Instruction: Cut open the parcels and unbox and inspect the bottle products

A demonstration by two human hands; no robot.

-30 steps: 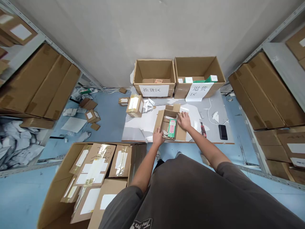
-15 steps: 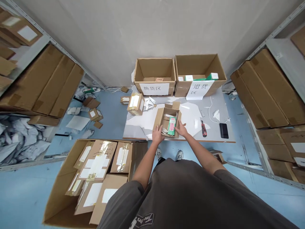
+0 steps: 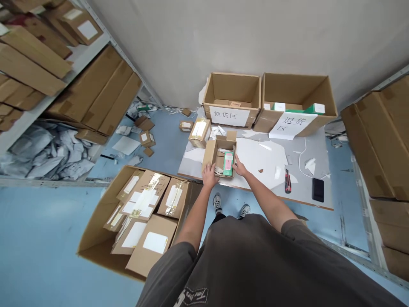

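Note:
A small open cardboard box sits near the front edge of the table, its flaps folded out. Inside, a green and pink packet lies along the right wall, beside some pale crumpled packing material. My left hand grips the box at its near left side, fingers over the flap. Against the right wall rests my right hand, its thumb and fingers at the rim close to the packet. Between them, my two hands hold the box.
Two large labelled cartons, the left one and the right one, stand at the back. A taped parcel is beside the small box. To the right lie a utility knife and a phone. A big carton of parcels stands lower left.
The small box has slid left across the table with both hands on it, nearer the taped parcel. A brown scrap now shows where it stood. My view has turned left.

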